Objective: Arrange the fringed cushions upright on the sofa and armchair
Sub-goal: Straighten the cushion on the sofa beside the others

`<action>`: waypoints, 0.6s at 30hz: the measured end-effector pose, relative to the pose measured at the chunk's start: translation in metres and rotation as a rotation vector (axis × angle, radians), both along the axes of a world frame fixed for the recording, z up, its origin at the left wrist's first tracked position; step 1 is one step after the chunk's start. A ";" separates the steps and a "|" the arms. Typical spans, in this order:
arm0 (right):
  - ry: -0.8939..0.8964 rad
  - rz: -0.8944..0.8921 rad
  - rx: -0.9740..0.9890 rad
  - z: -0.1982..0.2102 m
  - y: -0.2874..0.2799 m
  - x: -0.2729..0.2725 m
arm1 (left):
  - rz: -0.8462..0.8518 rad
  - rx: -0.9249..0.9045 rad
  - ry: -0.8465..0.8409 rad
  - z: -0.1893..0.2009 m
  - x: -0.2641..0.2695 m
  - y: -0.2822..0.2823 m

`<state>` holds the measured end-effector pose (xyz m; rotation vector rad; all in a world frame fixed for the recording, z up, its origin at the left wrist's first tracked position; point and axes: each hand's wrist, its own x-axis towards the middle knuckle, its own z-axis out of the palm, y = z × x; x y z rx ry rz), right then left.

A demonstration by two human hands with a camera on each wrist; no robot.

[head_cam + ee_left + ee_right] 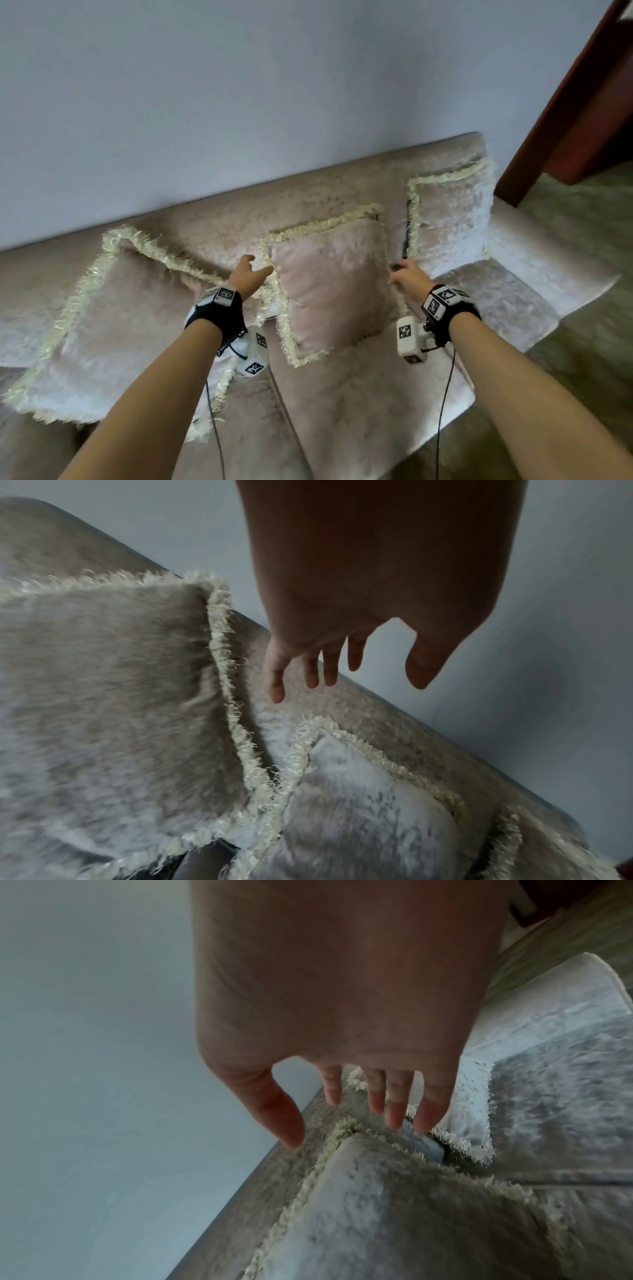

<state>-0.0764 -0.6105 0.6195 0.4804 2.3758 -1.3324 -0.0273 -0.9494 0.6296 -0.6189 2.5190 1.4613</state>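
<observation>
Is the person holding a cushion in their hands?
No, the left hand and right hand hang with straight fingers, holding nothing above the cushions.

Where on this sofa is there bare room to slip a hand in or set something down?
Free: the seat in front of the middle cushion, and the seat patch between the right cushion and the armrest. Crowded: the left cushion and middle cushion meet fringe to fringe by the left hand; the gap at the right hand is narrow.
</observation>
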 end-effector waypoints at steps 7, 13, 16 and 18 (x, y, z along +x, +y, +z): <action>-0.025 0.113 -0.018 -0.002 0.090 -0.080 | 0.092 -0.005 -0.023 -0.012 -0.063 0.083; -0.135 0.095 -0.079 -0.042 0.129 -0.138 | 0.006 -0.205 -0.131 -0.052 -0.106 0.136; -0.192 0.087 -0.066 -0.077 0.138 -0.169 | 0.000 -0.256 -0.144 -0.078 -0.143 0.141; -0.188 0.077 -0.111 -0.099 0.136 -0.198 | 0.004 -0.314 -0.123 -0.092 -0.177 0.139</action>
